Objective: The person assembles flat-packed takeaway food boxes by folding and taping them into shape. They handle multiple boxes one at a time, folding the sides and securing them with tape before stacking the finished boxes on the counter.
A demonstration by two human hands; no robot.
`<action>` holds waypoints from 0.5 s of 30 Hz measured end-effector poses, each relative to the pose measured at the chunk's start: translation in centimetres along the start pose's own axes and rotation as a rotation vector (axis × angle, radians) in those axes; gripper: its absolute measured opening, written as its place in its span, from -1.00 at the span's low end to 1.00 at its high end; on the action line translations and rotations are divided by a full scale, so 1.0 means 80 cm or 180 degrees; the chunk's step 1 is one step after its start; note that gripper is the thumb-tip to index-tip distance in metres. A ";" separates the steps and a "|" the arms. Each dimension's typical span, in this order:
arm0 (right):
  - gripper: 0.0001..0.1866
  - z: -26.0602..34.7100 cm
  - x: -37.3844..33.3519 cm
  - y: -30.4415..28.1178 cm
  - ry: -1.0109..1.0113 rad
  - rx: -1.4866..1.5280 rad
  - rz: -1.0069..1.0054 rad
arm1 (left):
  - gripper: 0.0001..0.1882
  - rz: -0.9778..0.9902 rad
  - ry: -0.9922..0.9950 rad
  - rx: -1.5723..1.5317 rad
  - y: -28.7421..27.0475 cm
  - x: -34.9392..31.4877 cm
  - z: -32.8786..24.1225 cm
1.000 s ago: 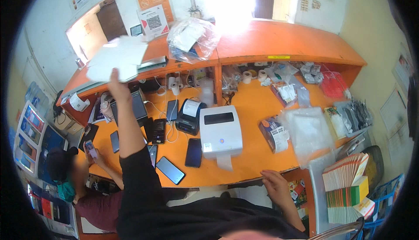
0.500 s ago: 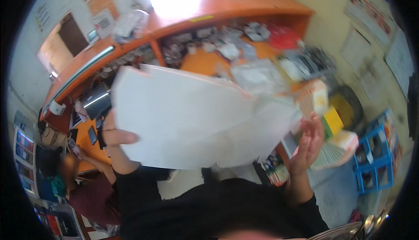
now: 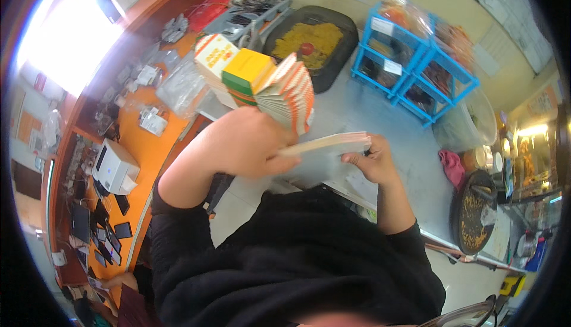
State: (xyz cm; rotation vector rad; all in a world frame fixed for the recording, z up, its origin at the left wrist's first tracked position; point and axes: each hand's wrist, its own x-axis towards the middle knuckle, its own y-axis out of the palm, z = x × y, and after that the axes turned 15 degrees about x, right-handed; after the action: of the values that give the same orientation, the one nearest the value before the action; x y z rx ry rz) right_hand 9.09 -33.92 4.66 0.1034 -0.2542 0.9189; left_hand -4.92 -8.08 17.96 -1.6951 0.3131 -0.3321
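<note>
the left hand [image 3: 253, 145] and the right hand [image 3: 375, 160] pinch the papers [image 3: 327, 142] at opposite ends (the left one is slightly blurred), and these papers are near the grey desk [image 3: 410, 154], where a yellow box [image 3: 250, 68] rests.

Harsh white light floods in from a bright opening [image 3: 68, 35] at upper left, burned out to featureless white, its glare hazing the nearby orange woodwork [image 3: 163, 3]. A warm lamp [image 3: 532, 129] glows in the glass case [image 3: 528, 163] at right, while a soft sheen lies across the gray metal tabletop [image 3: 336, 110]. The left grip [image 3: 253, 144] and the paper stack [image 3: 330, 142] are softened by blur; the black shirt [image 3: 297, 250] sinks into shadow with little detail. Fisheye distortion bows the orange tabletop [image 3: 146, 151], and black vignetting rounds off the corners.
</note>
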 end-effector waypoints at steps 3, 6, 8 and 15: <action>-0.64 -0.050 -0.039 -0.033 -0.0073 0.0546 -0.0918 | -0.77 -0.0753 0.0137 -0.1112 0.048 0.048 0.006; -0.57 -0.094 -0.066 -0.054 0.0090 0.1246 -0.1683 | -0.74 -0.1614 -0.0039 -0.1889 0.118 0.102 0.001; -0.51 -0.108 -0.073 -0.062 0.0308 0.1047 -0.1648 | -0.68 -0.2170 -0.0443 -0.1912 0.166 0.133 -0.009; -0.46 -0.067 -0.058 -0.092 -0.0480 0.0522 -0.1073 | -0.60 -0.2197 -0.0978 -0.3224 0.234 0.156 0.011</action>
State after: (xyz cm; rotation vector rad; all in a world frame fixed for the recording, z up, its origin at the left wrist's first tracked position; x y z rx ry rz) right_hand 13.18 -40.93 -1.62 0.3575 -0.2907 0.5954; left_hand 6.53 -14.89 -0.20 -2.7994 -0.4392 -0.4398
